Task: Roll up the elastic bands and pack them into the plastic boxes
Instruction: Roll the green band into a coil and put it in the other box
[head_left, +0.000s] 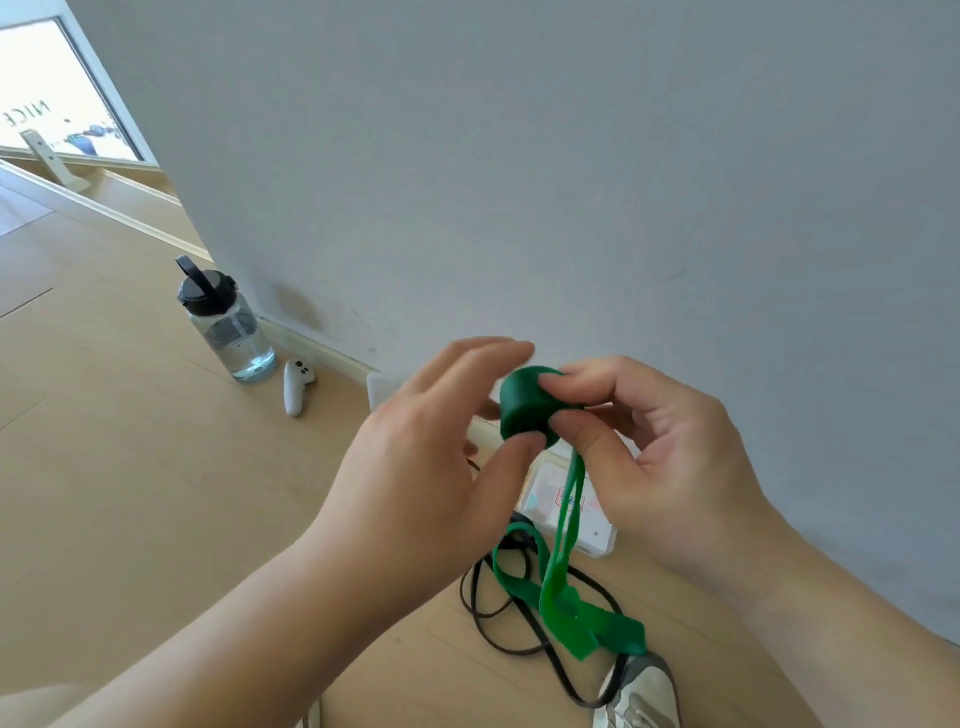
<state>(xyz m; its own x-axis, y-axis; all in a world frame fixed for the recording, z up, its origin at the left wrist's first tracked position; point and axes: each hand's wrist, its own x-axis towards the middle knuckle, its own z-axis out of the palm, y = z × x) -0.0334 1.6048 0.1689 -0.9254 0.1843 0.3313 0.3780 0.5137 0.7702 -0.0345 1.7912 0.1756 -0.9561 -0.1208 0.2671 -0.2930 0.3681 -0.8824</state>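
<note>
Two bands are in play, and neither is in the box yet. Nearest me, on my side of the box, a shoe shows at the frame's edge. The black band lies loose and unrolled on the floor just in front of the box.

The green band crosses over it. Its free end is heaped on the floor, and two strands rise from there past the box's front.

Above the box, the strands end in a tight roll held in mid-air. My right hand pinches the roll between thumb and forefinger where the strands leave it. My left hand has its thumb hooked under the roll and its fingers arched over the top. I cannot tell whether those fingers touch.

I judge the green band about half wound, with a fair length still to take up. The box lies flat below the hands and is partly hidden by them, so I cannot tell whether it is open.

Beyond the box to the left, a controller lies on the floor. A bottle stands past it against the wall.

Still to do: finish this roll, pack it, then wind and pack the black band.
</note>
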